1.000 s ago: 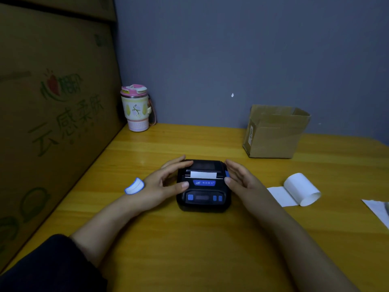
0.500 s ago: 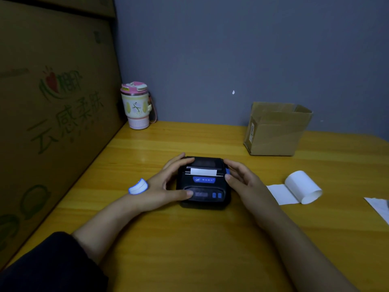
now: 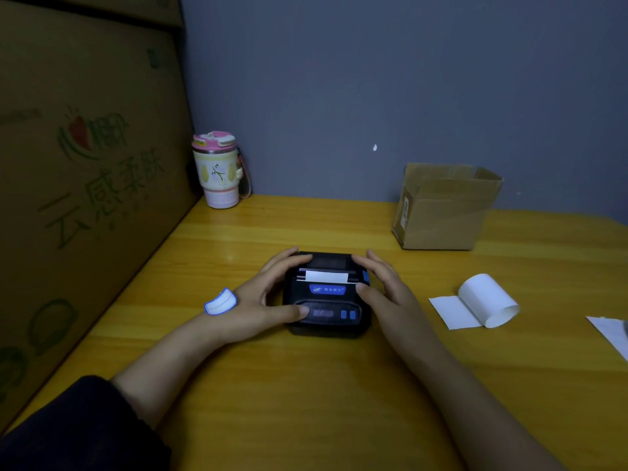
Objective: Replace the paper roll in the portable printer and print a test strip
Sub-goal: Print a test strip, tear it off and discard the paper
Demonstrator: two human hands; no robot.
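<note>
The left hand clasps the printer in the middle of the bench, fingers on the lid and thumb on the front panel. A paper tab shows at the slot, so loading looks done. The right hand rests loosely spread against the printer's right side. The next move is likely a firm button press to print.

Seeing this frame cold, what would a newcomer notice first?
The black portable printer sits at mid-table, a paper tab poking from its slot; the left hand grips it, thumb on the front panel, and the right hand rests against its right side. Right of it, a partly unrolled white paper roll lies on the yellow table; a pink-lidded cup stands in the far left corner.
</note>
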